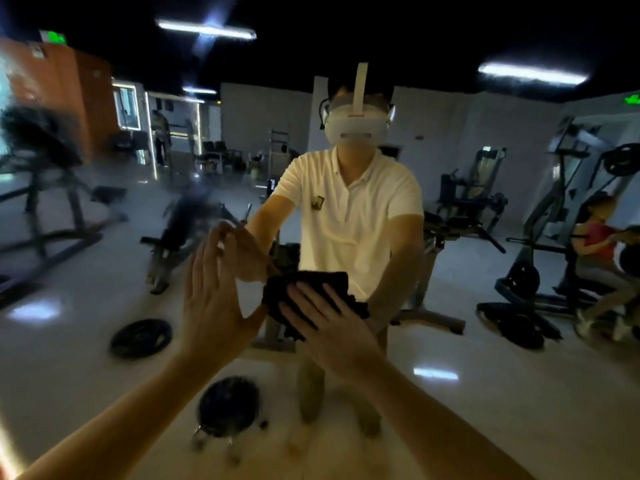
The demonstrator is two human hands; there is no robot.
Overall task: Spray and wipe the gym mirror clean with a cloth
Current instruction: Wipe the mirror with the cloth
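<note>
The gym mirror (485, 393) fills almost the whole view and reflects me in a white polo shirt. My right hand (329, 323) lies flat, fingers spread and straight, pressing a dark cloth (311, 280) against the glass at the centre. My left hand (211, 299) is just left of it, palm towards the glass with fingers straight and upright, meeting its own reflection. The left thumb reaches toward the cloth's edge. No spray bottle is in view.
The glass reflects gym machines, benches and dark weight plates (141, 337) on a pale floor. A person in a red top (595, 237) sits at a machine on the right. A round dark plate-like object (228, 407) lies low, near the mirror's base.
</note>
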